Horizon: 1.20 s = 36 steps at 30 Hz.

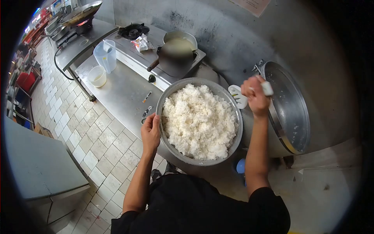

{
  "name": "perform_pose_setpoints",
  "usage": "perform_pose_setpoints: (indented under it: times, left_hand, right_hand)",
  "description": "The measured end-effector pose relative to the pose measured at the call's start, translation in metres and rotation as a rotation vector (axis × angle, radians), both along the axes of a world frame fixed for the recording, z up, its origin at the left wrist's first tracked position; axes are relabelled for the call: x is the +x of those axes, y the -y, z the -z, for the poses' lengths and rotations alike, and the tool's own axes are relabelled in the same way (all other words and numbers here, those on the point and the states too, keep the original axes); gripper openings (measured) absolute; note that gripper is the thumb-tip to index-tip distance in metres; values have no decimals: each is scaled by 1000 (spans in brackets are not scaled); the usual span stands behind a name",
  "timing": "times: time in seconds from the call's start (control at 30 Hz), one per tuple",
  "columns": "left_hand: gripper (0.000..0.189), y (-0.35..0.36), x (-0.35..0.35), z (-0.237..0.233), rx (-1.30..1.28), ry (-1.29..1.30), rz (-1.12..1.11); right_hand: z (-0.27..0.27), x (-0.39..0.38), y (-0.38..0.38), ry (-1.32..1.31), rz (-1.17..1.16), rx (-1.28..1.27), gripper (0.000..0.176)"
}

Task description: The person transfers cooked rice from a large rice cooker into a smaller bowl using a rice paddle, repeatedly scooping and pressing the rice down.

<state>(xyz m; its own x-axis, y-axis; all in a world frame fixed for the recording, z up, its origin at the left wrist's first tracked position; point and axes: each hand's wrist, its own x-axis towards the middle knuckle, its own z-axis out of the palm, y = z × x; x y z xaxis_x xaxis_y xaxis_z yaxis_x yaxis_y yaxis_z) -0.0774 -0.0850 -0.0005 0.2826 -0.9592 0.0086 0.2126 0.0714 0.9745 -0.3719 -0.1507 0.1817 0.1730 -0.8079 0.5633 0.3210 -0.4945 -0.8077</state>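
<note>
A wide grey metal pot [194, 161] stands on the steel counter in front of me, heaped with cooked white rice [199, 121]. My left hand [150, 132] grips the pot at its left edge, thumb on the rim; its other fingers are partly hidden. Beyond the right rim, my right hand [256, 95] is closed around a white slotted spatula [242, 102]. The spatula's slotted head points toward the pot, and its pale handle end shows past my fist. No rice is clearly visible on the head.
A large metal vessel [290, 111] with rice grains inside stands at right. Behind the pot, a gas stove [132, 58] bears a saucepan [187, 36]. A clear jug [106, 56] and a plastic cup [97, 76] stand at left. A tiled floor [111, 136] lies below.
</note>
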Motion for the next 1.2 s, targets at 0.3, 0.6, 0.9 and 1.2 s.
perform_pose_setpoints:
  times: [0.3, 0.6, 0.9, 1.2]
  left_hand:
    - [34, 0, 1, 3, -10, -19, 18]
    - [34, 1, 1, 3, -21, -10, 24]
    - [33, -1, 1, -2, -23, 8, 27]
    - [33, 1, 1, 0, -31, 22, 21]
  right_hand:
    - [-10, 11, -25, -58, 133, 52, 25]
    - [-10, 14, -36, -150, 255, 65, 27]
    - [-20, 8, -50, -116, 203, 82, 33]
    - [-21, 15, -73, -85, 316, -26, 32]
